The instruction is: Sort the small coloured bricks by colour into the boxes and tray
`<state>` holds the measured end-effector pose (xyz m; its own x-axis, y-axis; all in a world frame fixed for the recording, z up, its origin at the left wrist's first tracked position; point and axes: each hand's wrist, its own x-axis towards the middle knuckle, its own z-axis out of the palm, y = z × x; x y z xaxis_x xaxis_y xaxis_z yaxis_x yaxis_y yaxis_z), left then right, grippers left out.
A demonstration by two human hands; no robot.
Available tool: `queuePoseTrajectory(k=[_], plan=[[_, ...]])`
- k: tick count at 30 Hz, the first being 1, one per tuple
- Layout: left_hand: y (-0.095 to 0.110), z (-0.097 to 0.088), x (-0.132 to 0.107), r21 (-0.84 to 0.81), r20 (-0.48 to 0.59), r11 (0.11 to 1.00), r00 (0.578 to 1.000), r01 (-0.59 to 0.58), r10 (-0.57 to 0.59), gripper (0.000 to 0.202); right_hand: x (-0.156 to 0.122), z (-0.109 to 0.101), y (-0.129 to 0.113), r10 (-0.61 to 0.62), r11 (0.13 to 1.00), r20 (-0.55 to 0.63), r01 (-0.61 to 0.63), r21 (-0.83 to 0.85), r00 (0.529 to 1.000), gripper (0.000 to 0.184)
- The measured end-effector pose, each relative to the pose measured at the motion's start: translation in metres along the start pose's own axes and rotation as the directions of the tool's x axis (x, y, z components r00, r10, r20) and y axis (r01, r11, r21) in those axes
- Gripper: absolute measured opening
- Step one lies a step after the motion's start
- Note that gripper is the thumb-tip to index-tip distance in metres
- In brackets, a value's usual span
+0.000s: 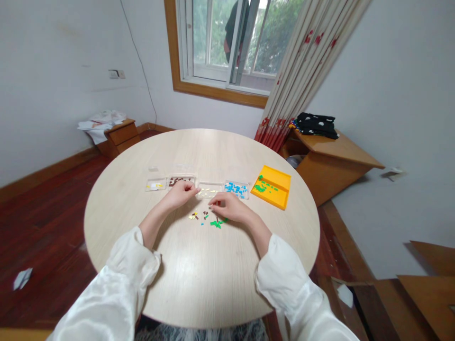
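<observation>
My left hand (180, 194) is over the box of brown pieces (183, 180). Its thumb and forefinger are pinched together at the left end of the clear box with cream pieces (209, 183); anything between them is too small to make out. My right hand (230, 206) hovers in front of the box of blue pieces (236, 188), its fingertips closed together on something I cannot make out. Below the hands lie loose pieces: a green cluster (216, 223), several brown bits (205, 213) and a few yellow and cream ones (193, 216).
An orange tray (280, 176) with green pieces stands at the right. At the left is a small clear box (151, 185) with yellow and white pieces. All are on a round pale table (199, 270). Beyond it are a window and a curtain (295, 71).
</observation>
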<state>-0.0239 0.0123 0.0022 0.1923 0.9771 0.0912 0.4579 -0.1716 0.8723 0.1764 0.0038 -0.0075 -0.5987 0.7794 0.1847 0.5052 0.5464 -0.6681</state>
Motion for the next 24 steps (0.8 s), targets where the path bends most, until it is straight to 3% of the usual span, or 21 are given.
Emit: queuePoseTrajectory(k=[6,13,24], plan=[[-0.001,0.0,-0.003,0.009,0.076,1.0,0.997,0.018,-0.019,0.034,0.001,0.009,-0.001,-0.065,0.998,0.117,0.063,0.018,0.991,0.013],[-0.003,0.003,-0.001,0.078,0.146,0.997,0.989,0.007,-0.019,0.024,0.002,0.011,0.001,-0.108,0.994,0.132,0.108,0.007,0.985,0.017],[-0.011,0.008,0.0,0.074,0.177,0.997,0.984,0.005,-0.018,0.022,0.002,0.012,0.0,-0.067,0.996,0.111,0.073,-0.051,0.992,0.014]])
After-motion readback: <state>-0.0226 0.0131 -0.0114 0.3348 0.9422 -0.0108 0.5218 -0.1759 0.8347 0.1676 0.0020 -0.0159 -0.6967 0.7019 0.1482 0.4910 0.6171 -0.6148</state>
